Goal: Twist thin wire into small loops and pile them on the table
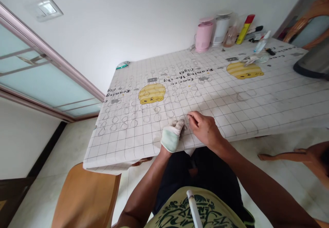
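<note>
Near the front edge of the table, my left hand (pixel 172 135) wears a pale green and white glove, its fingers closed together; what they hold, if anything, is too small to tell. Just to its right, my bare right hand (pixel 204 127) is pinched, thumb against forefinger, over the tablecloth (pixel 221 118); any thing between the fingertips is too small to make out. The two hands are close but apart. Thin dark rings (pixel 133 122), single and in figure-eight pairs, lie in rows on the cloth's left half.
Pink (pixel 204 36) and white (pixel 221 29) cylinders, bottles and a yellow spray can (pixel 245 30) stand along the wall. A glove (pixel 258 58) lies at the back right, near a dark-based container (pixel 313 61). A wooden stool (pixel 86 197) is at lower left.
</note>
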A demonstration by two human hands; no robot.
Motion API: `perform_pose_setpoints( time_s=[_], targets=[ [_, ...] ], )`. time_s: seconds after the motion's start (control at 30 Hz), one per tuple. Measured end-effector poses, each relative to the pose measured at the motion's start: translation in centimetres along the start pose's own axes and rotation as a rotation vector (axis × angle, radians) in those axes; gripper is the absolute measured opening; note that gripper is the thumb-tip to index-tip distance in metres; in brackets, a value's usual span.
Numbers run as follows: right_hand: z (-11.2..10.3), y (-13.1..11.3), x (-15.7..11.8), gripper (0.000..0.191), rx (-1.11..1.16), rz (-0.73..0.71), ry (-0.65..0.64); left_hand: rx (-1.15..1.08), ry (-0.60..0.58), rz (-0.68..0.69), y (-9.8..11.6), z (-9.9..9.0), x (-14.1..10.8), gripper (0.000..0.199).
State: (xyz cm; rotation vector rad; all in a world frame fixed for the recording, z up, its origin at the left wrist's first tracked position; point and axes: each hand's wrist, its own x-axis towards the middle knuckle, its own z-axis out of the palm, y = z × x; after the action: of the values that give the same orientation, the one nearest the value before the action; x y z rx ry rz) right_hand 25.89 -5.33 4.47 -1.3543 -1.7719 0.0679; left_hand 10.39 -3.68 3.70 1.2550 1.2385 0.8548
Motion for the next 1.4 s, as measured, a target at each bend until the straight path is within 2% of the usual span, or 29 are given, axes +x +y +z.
perform_pose_setpoints(
  time_s=[0.1,0.23,0.37,0.5,0.67,0.8,0.9,0.97,1.1,1.27,1.4],
  targets=[
    [0.4,-0.5,-0.3,0.018,0.077,0.056,0.017,0.172,0.093,0.017,-0.5,-0.1,0.4,0.042],
    [0.8,-0.7,-0.8,0.017,0.066,0.07,0.066,0.273,0.134,0.053,-1.1,-0.4,0.6,0.035],
    [0.9,-0.4,-1.4,0.017,0.021,0.067,0.114,0.253,0.14,0.018,-0.9,-0.4,0.6,0.034],
    [0.6,0.1,-1.8,0.016,0.004,0.09,0.12,0.092,0.118,-0.082,0.0,0.1,0.4,0.036],
    [-1.8,0.9,-1.1,0.018,0.025,0.078,-0.132,0.03,-0.043,-0.083,1.2,-0.3,0.1,0.039],
    [-3.7,1.9,0.1,0.021,0.147,0.081,-0.306,0.166,-0.084,-0.045,2.5,-0.7,-0.5,0.037],
    [-3.8,2.8,0.6,0.025,0.196,0.026,-0.387,0.237,-0.103,-0.032,3.1,-0.7,-0.8,0.036],
    [-3.3,3.1,0.6,0.028,0.177,-0.056,-0.368,0.264,-0.077,-0.036,3.3,-0.6,-0.8,0.036],
    [-2.2,3.3,-0.1,0.032,0.1,-0.211,-0.23,0.274,-0.024,-0.059,3.1,-0.4,-0.6,0.036],
    [-1.9,3.3,-0.7,0.04,0.103,-0.224,-0.238,0.199,-0.109,-0.108,2.8,-0.7,-0.3,0.035],
    [-2.0,3.2,-0.7,0.038,0.117,-0.225,-0.236,0.172,-0.17,-0.132,2.5,-0.9,-0.1,0.034]
  ],
)
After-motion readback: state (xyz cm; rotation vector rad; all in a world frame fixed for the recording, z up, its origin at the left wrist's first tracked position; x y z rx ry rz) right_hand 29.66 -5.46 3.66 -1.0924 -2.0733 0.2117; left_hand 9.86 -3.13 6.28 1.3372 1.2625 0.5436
